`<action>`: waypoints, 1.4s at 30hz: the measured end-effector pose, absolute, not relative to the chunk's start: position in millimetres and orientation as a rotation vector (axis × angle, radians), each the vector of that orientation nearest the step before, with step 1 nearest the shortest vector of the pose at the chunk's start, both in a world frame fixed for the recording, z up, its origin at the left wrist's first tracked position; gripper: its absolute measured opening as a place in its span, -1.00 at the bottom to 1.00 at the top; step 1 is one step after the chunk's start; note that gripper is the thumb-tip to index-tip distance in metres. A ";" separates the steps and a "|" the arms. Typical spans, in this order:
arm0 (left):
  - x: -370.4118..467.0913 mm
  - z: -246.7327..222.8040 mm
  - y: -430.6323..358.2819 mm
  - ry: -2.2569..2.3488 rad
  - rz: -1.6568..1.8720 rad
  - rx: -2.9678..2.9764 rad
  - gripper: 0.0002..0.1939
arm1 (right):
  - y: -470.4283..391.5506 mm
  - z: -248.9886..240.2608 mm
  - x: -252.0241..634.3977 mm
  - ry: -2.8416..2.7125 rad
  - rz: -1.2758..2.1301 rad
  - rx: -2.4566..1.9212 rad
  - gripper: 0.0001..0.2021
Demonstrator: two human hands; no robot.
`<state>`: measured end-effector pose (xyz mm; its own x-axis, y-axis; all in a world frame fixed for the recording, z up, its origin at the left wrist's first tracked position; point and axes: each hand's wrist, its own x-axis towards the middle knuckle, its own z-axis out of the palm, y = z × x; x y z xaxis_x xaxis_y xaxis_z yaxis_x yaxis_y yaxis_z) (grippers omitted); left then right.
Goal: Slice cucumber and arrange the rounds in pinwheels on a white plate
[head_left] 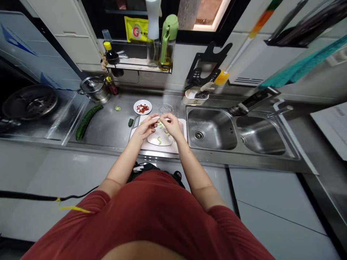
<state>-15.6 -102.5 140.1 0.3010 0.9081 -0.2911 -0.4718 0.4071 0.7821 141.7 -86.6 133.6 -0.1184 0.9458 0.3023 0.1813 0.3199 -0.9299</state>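
Your right hand [170,125] appears to pinch a slice [158,119] above the plate [153,139]; whether your left hand [147,128], fingers loosely curled, grips it too cannot be told. A slack pinch could drop it. A low wrist could nudge the plate, which sits near the counter's [114,131] front edge. The sink [217,124] lies just right of the board [184,131]; the dish [136,109] limits reach behind. Open room: leftward, before the cucumber [86,123].

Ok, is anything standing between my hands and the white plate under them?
Nothing visible does. Your left hand and right hand are over the white plate on the cutting board; several cucumber slices lie on the plate itself.
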 end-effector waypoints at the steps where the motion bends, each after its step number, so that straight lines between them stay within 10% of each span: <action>1: -14.8 141.2 -102.7 0.836 1.029 0.668 -0.44 | -87.0 134.1 142.0 -1.556 0.921 -1.068 -0.78; 19: -3.2 130.1 -98.2 1.093 1.403 1.319 -0.56 | -84.7 131.1 144.5 -1.510 1.001 -1.095 -0.81; 42: -14.4 31.3 -107.8 1.511 0.858 1.510 -0.76 | -86.9 27.1 163.1 -1.787 1.041 -1.469 -0.86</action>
<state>-14.4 -107.8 31.3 0.0501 0.9954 -0.0812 0.4405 0.0509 0.8963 163.1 -86.9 27.1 -0.2114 0.9768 -0.0327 0.5102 0.0818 -0.8562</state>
